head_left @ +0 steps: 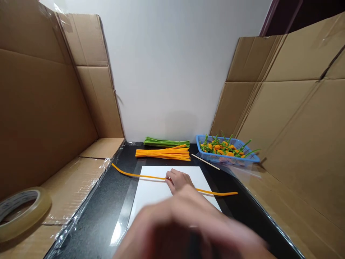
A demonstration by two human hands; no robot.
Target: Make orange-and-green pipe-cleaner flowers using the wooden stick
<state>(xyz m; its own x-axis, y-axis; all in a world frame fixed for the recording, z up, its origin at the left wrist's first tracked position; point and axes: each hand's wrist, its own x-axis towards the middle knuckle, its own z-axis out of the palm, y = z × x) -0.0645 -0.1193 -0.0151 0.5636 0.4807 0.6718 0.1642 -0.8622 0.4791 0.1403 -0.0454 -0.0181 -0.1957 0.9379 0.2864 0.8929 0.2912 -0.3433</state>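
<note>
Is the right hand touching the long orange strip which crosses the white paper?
Touching. The head view shows the orange strip pinched between thumb and forefinger of the right hand.

Two bundles [161, 153], one strand [151, 177], one basket [211, 157]

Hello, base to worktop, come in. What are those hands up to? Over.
Right hand: pinching long fuzzy orange stem over rectangular white paper. Left hand: blurred up close, grip unreadable, hiding part of the paper. Over.

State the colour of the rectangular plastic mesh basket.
The rectangular plastic mesh basket is blue, best seen in the head view.
</note>
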